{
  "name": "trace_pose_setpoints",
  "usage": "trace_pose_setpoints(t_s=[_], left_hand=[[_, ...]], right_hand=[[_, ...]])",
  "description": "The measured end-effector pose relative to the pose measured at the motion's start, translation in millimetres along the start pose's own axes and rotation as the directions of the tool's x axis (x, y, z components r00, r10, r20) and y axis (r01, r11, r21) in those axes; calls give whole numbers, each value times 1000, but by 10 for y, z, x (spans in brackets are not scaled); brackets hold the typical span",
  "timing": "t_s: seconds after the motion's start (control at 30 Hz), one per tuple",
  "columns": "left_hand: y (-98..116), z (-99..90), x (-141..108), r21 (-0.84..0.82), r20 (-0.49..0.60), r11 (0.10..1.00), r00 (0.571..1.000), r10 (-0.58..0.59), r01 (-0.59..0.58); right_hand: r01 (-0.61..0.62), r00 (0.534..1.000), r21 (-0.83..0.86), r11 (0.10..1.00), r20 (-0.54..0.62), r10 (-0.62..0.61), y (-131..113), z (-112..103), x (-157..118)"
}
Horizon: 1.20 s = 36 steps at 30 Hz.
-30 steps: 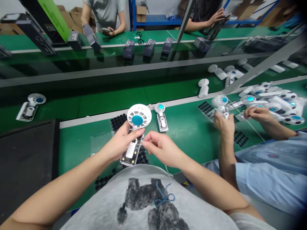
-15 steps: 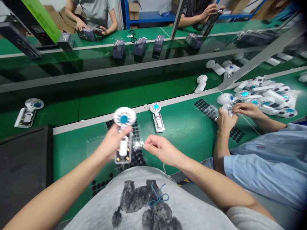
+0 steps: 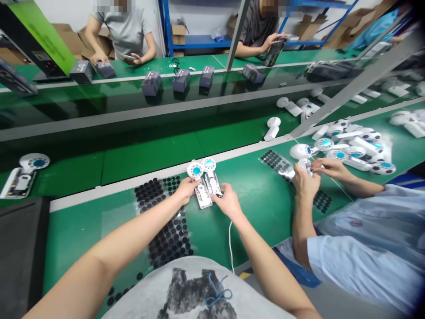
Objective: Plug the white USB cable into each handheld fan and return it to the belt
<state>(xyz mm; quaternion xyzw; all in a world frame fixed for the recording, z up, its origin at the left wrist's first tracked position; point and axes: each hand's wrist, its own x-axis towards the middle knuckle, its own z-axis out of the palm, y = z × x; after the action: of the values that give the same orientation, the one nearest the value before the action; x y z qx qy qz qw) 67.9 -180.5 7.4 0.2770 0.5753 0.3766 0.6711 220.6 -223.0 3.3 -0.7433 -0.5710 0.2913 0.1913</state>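
Two small white handheld fans with round blue-centred heads are side by side over the green bench. The handle of the left fan (image 3: 204, 198) has its inner parts showing. My left hand (image 3: 186, 189) is closed on it, fingers near the joint between head and handle. Against it stands the right fan (image 3: 211, 179), also with inner parts showing in its handle. My right hand (image 3: 229, 201) pinches the lower end of that handle; the fingertips are partly hidden. Beneath my left forearm lie clear sheets of round black stickers (image 3: 169, 239).
At my right a co-worker's hands (image 3: 307, 177) work on another fan, beside a heap of white fans (image 3: 357, 148). A sunken green belt (image 3: 149, 150) runs beyond my bench. A black tray (image 3: 23, 252) stands at left. Boxes (image 3: 181, 80) line the far bench, where other people work.
My left hand has brought its fan forward and right, beside the one on the bench. My right hand has moved forward to that second fan. The view has shifted slightly.
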Motion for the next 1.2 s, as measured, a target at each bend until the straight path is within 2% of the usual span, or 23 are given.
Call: trace_pose_setpoints(t_s=[0.2,0.27,0.3,0.4,0.47,0.57,0.63,0.67,0.73,0.83,0.9,0.93,0.97,1.03,1.1,1.2], left_hand=[[17,437,384,274,-43,954,990,136,-119],[86,437,446,358,-57,919,979,198,-165],[126,370,448,386,-57,902,971,230,-191],[223,-83,291,439,-55,859,946,319,-264],[236,-490,68,492,-58,818,926,374,-300],[187,-1038,-279,642,-71,693,875,479,-328],[165,-1332,-413,734,-123,611,828,548,-296],[179,-1475,-436,771,-188,589,797,573,-242],[284,-1797,-402,815,-361,574,702,614,-83],[619,-2424,-264,761,-616,626,489,617,169],[878,-2883,-190,682,-727,675,364,583,282],[991,-3099,-163,645,-763,690,319,562,328],[1088,-3296,-140,619,-785,696,295,544,364],[1224,-3621,-94,598,-801,683,299,518,418],[1291,-3850,-36,599,-801,655,341,492,461],[1280,-4037,70,603,-797,608,421,434,515]], right_hand=[[-83,993,-33,996,-84,80,223,-278,196],[-76,991,-57,996,-111,69,214,-379,188],[-62,991,-66,996,-124,54,184,-414,153],[16,993,-72,997,-117,-25,7,-446,-54],[100,995,18,995,4,-101,-145,-400,-215],[123,957,268,955,224,-186,-354,-263,-367],[96,933,366,925,292,-213,-470,-174,-397],[88,925,391,916,309,-221,-523,-140,-404],[71,910,424,903,344,-233,-610,-97,-425],[37,899,440,897,377,-221,-670,-68,-474],[-4,906,436,900,383,-181,-669,-55,-471],[-21,908,433,901,386,-164,-666,-50,-444],[-29,909,430,903,388,-155,-668,-47,-400],[-13,910,429,903,379,-166,-686,-51,-280],[9,916,434,901,357,-181,-712,-71,-184],[-7,931,425,905,333,-149,-747,-108,-240]])
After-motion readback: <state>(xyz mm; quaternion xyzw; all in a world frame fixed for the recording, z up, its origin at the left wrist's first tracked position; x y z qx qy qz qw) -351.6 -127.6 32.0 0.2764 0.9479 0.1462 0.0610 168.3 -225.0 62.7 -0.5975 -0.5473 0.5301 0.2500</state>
